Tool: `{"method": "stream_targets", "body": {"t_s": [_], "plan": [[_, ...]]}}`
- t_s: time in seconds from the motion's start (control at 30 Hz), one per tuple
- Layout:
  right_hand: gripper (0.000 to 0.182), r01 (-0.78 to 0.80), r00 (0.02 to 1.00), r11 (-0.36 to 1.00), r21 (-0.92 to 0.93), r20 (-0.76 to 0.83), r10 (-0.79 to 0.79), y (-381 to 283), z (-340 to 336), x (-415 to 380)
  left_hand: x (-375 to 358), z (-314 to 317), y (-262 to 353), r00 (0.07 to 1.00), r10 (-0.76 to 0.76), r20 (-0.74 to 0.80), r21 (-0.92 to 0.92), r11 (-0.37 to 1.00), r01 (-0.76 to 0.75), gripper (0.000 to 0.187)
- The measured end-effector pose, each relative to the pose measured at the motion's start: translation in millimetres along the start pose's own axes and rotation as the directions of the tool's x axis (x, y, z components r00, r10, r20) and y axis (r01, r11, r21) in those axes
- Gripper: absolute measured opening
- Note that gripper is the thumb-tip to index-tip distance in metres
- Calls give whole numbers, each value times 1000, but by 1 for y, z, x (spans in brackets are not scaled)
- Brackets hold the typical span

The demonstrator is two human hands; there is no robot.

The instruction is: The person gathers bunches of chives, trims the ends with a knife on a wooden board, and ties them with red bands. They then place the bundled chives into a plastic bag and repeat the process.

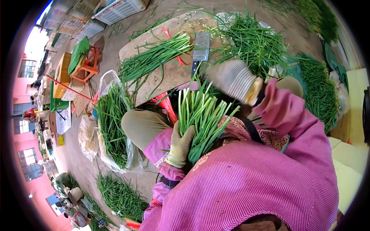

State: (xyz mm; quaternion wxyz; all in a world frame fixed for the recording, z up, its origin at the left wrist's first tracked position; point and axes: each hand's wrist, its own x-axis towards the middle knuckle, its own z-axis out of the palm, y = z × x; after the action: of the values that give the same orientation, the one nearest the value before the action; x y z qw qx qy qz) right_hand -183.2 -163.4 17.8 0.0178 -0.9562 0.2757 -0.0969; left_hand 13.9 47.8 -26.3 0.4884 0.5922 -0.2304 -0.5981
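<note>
With the left hand (180, 146), gloved, I keep the fingers curled around a bunch of green stalks (204, 119), which is in front of the torso, over the lap, its pale ends pointing up and away from the body. The right hand (231, 79), in a striped glove, hangs beyond this bunch, near the handle of the cleaver (202, 46); it is blurred, so I cannot tell if its fingers are spread or pinching something. The cleaver lies on the wooden board (175, 77). To its left, on the same board, I see a second bunch (158, 57), lying across a red strip (180, 60). To its right is a loose green pile (254, 44). Beside the left knee stands a plastic bag (134, 152) with more greens (115, 123) inside.
</note>
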Motion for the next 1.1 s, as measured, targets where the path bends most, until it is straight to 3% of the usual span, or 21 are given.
{"method": "stream_targets", "body": {"t_s": [0.1, 0.13, 0.17, 0.23, 0.27, 0.33, 0.37, 0.4, 0.43, 0.47, 0.5, 0.57, 0.63, 0.73, 0.83, 0.9, 0.97, 1.03, 1.1], "plan": [[19, -231, 934, 964, -127, -308, 183, 93, 20, -33, 0, -3, -3, 999, 26, -26, 48, 999, -25, 39], [23, -467, 881, 865, -183, -187, 436, 98, -10, -34, 3, -7, -9, 997, 54, -53, 41, 998, -52, 37], [28, -656, 745, 706, -266, -81, 662, 104, -45, -34, 4, -10, -11, 993, 81, -80, 34, 996, -79, 36], [36, -817, 542, 528, -233, 1, 840, 141, -57, -50, 2, -12, -8, 992, 39, -116, 65, 997, -32, 37], [36, -818, 542, 527, -232, 1, 840, 142, -50, -56, 4, -18, -14, 995, 6, -103, -6, 1000, -7, 37], [42, -671, 696, 598, -438, -95, 712, 119, -45, -65, 4, -16, -12, 994, -39, -98, -122, 992, 27, 37], [46, -699, 706, 697, -162, 1, 708, 101, -45, -62, 4, -14, -11, 994, -39, -100, -121, 992, 26, 37], [37, -640, 761, 751, 162, 1, 648, 79, -40, -56, 4, -13, -10, 994, -36, -99, -128, 991, 23, 36], [36, -490, 854, 726, 483, 98, 511, 57, -41, -51, 4, -11, -8, 995, -34, -98, -134, 991, 20, 36], [25, -219, 969, 914, 341, -32, 244, 37, -25, -38, 2, -6, -2, 996, -13, -88, -91, 996, 5, 37], [31, -18, 988, 919, 394, -137, 78, 13, -15, -30, 3, -7, -4, 996, -15, -89, -84, 996, 8, 37], [36, 67, 990, 933, 353, -139, -19, -40, -8, -19, 5, -11, -10, 996, 20, -88, -47, 999, -24, 38], [29, 179, 982, 947, 267, 16, -191, -61, 10, -12, 4, -11, -9, 996, -11, -85, -60, 998, 6, 40], [25, 188, 980, 919, 346, 2, -201, -52, 29, -4, 5, -16, -11, 996, -38, -78, -64, 997, 33, 42], [22, 157, 987, 957, 243, -12, -159, -38, 34, -3, 3, -13, -5, 997, -42, -71, -7, 999, 42, 43], [21, 124, 992, 911, 394, -70, -105, -37, 31, -7, 3, -11, -3, 997, -47, -68, 35, 998, 49, 44], [20, 144, 989, 926, 350, -91, -119, -47, 25, -9, 4, -13, -6, 999, -36, -36, 45, 998, 37, 44], [18, 188, 976, 907, 377, 35, -217, -50, 26, -8, 7, -15, -10, 999, -35, 4, -6, 999, 35, 43], [15, 205, 977, 901, 382, -32, -209, -50, 30, -7, 7, -16, -12, 999, -30, 40, -56, 998, 32, 41]]}}
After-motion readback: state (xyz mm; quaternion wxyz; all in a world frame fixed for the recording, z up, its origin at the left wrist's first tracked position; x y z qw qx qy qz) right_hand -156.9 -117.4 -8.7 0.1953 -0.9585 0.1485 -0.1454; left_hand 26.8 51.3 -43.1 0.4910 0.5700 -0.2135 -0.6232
